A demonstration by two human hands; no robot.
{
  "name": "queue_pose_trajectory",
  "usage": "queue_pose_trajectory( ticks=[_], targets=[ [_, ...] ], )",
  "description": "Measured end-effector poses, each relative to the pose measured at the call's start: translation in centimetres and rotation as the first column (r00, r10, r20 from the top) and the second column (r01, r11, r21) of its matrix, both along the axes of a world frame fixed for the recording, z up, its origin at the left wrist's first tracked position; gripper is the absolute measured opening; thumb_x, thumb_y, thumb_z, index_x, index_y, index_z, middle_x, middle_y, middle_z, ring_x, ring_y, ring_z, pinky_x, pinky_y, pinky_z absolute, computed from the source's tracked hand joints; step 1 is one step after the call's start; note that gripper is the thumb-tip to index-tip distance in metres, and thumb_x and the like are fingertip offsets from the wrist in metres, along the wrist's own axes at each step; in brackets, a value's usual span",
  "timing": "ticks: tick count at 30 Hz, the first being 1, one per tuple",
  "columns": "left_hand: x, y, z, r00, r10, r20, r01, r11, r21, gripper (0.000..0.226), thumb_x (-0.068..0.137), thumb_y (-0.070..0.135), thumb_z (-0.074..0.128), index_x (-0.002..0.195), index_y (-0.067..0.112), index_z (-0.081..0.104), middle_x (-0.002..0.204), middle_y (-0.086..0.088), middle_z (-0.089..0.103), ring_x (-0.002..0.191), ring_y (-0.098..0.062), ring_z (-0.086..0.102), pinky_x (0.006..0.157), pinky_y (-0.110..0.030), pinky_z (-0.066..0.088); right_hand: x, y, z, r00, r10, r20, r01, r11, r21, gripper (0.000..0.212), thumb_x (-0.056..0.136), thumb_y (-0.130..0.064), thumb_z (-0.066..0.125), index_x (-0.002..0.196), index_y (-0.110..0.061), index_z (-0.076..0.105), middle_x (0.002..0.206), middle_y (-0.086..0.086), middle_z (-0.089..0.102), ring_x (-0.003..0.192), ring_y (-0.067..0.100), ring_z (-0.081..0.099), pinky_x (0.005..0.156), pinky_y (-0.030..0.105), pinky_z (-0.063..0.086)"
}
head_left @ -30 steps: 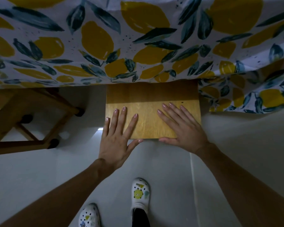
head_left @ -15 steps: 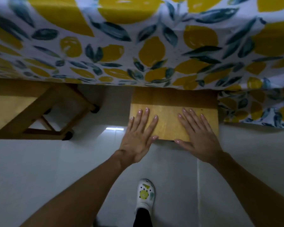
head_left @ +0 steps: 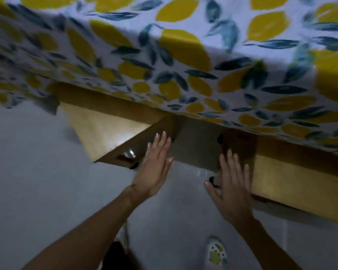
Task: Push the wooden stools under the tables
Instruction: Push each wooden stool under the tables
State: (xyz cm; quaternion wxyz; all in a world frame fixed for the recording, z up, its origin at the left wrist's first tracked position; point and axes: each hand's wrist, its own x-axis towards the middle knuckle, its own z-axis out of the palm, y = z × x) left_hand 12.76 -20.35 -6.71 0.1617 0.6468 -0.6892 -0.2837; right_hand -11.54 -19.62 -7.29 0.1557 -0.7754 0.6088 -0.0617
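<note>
Two wooden stools stand half under the table, which a lemon-print tablecloth [head_left: 183, 55] covers. The left stool [head_left: 105, 131] shows its pale seat and a slanted side frame. Only the seat of the right stool [head_left: 293, 190] shows, poking out from under the cloth at the right. My left hand [head_left: 154, 168] is flat with fingers apart, its fingertips over the left stool's side frame. My right hand [head_left: 232, 190] is also flat and open, right beside the left end of the right stool's seat. The frame is blurred, so I cannot tell if either hand touches wood.
Pale grey floor [head_left: 47, 182] fills the lower left. The cloth's hem hangs low over both stools. Black rubber feet [head_left: 220, 138] of the stool legs show between my hands. My shoe [head_left: 216, 253] is at the bottom right of centre.
The view has swung left and tilted. Both hands have come off the top of the right stool's seat and moved left, into the gap between the two stools.
</note>
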Motion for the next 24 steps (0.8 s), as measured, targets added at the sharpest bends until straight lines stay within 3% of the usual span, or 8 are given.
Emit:
queue_pose_trajectory(
  ticks=[5, 9, 12, 18, 24],
  targets=[
    [16.1, 0.2, 0.9, 0.997, 0.025, 0.075, -0.022, 0.999, -0.037, 0.054, 0.102, 0.032, 0.024, 0.151, 0.013, 0.014, 0.160, -0.001, -0.001, 0.147, -0.012, -0.011, 0.119, -0.032, -0.007, 15.9, -0.2, -0.8, 0.996, 0.071, 0.059, -0.071, 0.997, 0.001, 0.082, 0.092, -0.067, 0.024, 0.152, -0.011, 0.021, 0.163, 0.007, 0.007, 0.150, 0.021, 0.002, 0.121, 0.047, 0.001],
    [27.4, -1.1, 0.6, 0.985, -0.015, 0.175, 0.012, 1.000, 0.019, 0.064, 0.097, 0.048, 0.019, 0.152, 0.016, 0.009, 0.160, -0.001, -0.004, 0.147, -0.015, -0.013, 0.119, -0.041, -0.002, 27.2, -0.6, -0.7, 0.984, 0.097, 0.147, -0.095, 0.995, -0.025, 0.082, 0.091, -0.064, 0.036, 0.151, -0.009, 0.023, 0.162, 0.010, 0.012, 0.150, 0.023, 0.005, 0.120, 0.052, 0.007],
    [33.1, -3.3, -0.3, 0.947, -0.159, 0.280, 0.141, 0.987, 0.082, 0.073, 0.093, 0.059, 0.021, 0.152, 0.021, 0.001, 0.160, -0.003, -0.011, 0.146, -0.020, -0.018, 0.118, -0.044, -0.005, 33.2, -1.8, -0.8, 0.986, 0.111, 0.122, -0.105, 0.993, -0.052, 0.084, 0.088, -0.062, 0.043, 0.150, -0.006, 0.026, 0.161, 0.013, 0.014, 0.150, 0.026, 0.006, 0.120, 0.054, 0.007],
    [36.7, -8.6, -2.4, 0.771, -0.379, 0.512, 0.401, 0.913, 0.072, 0.088, 0.087, 0.070, 0.029, 0.151, 0.020, -0.006, 0.160, -0.014, -0.009, 0.147, -0.031, -0.012, 0.117, -0.056, 0.005, 38.2, -3.9, -2.5, 0.998, 0.059, -0.026, -0.060, 0.997, -0.054, 0.090, 0.083, -0.061, 0.047, 0.150, -0.006, 0.024, 0.160, 0.015, 0.016, 0.149, 0.028, 0.011, 0.119, 0.056, 0.011],
    [36.5, -8.5, -3.3, 0.794, -0.341, 0.504, 0.385, 0.923, 0.018, 0.089, 0.085, 0.071, 0.026, 0.152, 0.018, 0.002, 0.160, -0.015, 0.000, 0.147, -0.032, -0.005, 0.116, -0.057, 0.012, 38.1, -3.8, -2.8, 0.990, 0.082, -0.117, -0.093, 0.991, -0.092, 0.090, 0.085, -0.057, 0.054, 0.151, -0.005, 0.021, 0.161, 0.015, 0.016, 0.149, 0.028, 0.011, 0.118, 0.055, 0.014]
  ],
)
